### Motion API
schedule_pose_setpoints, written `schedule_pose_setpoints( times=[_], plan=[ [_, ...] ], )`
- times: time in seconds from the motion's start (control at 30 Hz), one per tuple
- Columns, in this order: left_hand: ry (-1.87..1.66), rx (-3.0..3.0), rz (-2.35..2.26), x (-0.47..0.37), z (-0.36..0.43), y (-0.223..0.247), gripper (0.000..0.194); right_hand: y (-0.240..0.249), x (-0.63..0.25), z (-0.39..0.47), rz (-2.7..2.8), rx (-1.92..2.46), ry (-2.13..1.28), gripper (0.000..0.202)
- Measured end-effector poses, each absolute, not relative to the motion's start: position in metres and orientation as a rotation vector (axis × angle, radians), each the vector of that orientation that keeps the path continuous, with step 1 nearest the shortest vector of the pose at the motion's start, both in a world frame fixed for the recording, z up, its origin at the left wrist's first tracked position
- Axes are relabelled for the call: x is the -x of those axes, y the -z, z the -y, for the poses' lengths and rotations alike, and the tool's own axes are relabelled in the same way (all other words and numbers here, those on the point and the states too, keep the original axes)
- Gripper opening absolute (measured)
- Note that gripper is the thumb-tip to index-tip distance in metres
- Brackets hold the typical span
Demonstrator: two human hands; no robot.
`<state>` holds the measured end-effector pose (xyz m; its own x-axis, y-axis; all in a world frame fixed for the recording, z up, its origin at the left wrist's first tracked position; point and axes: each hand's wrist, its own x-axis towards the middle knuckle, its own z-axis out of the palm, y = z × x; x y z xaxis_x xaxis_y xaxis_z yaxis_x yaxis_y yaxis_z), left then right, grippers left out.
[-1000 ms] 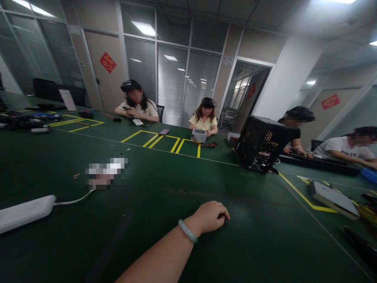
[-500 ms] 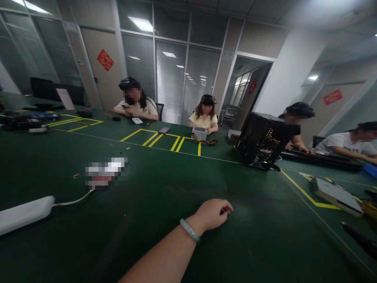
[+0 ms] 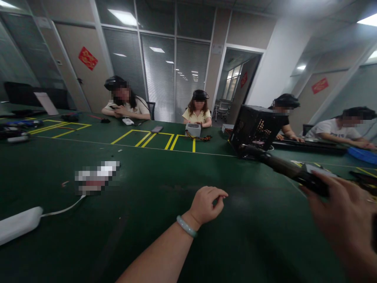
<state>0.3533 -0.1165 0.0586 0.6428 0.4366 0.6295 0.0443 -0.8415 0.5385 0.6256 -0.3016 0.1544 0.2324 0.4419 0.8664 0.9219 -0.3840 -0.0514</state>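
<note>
Black tool (image 3: 287, 168), grasped by right hand (image 3: 343, 210), long axis slanted, pointing forward-left

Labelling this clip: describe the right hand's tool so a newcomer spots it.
On the green table is a big black case. Across its lower edge in view, a long dark tool slants down to the right hand. Unlike the boxy case, it is slim and handheld.

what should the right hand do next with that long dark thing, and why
I'd perhaps bring the long dark object inward, toward the left hand: the right hand grips its near end, its far end overlaps the black computer case in this view, and the left hand, loosely curled, looks empty.
</note>
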Motion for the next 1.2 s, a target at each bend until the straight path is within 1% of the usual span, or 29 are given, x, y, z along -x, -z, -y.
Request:
schedule_pose_setpoints(
  times=[0.03,0.17,0.23,0.4,0.57,0.7,0.87,1.03,1.2],
  plan=[
    [-1.115,-2.415,-0.323,-0.353,0.117,-0.057,0.021,-0.149,-0.619,0.281,1.334,1.931,1.082,0.050],
    [-1.171,-2.524,-0.174,-0.355,0.121,-0.049,0.019,-0.124,-0.575,0.210,1.604,1.882,0.827,0.040],
    [-1.188,-2.567,-0.122,-0.356,0.123,-0.047,0.019,-0.109,-0.551,0.185,1.721,1.836,0.675,0.038],
    [-1.214,-2.652,-0.058,-0.359,0.127,-0.048,0.020,-0.067,-0.512,0.142,1.848,1.776,0.372,0.036],
    [-1.214,-2.635,-0.185,-0.363,0.124,-0.043,0.019,-0.036,-0.492,0.115,1.931,1.748,0.150,0.038],
    [-1.207,-2.547,-0.234,-0.364,0.119,-0.041,0.019,-0.026,-0.487,0.107,2.039,1.718,0.031,0.040],
    [-1.113,-2.472,-0.319,-0.364,0.116,-0.046,0.020,-0.023,-0.485,0.111,2.060,1.750,-0.105,0.038],
    [-1.129,-2.431,-0.372,-0.362,0.113,-0.046,0.022,-0.021,-0.483,0.134,2.072,1.682,-0.022,0.059],
    [-1.147,-2.389,-0.433,-0.360,0.112,-0.052,0.023,-0.019,-0.489,0.175,1.923,1.819,0.072,0.067]
  ],
)
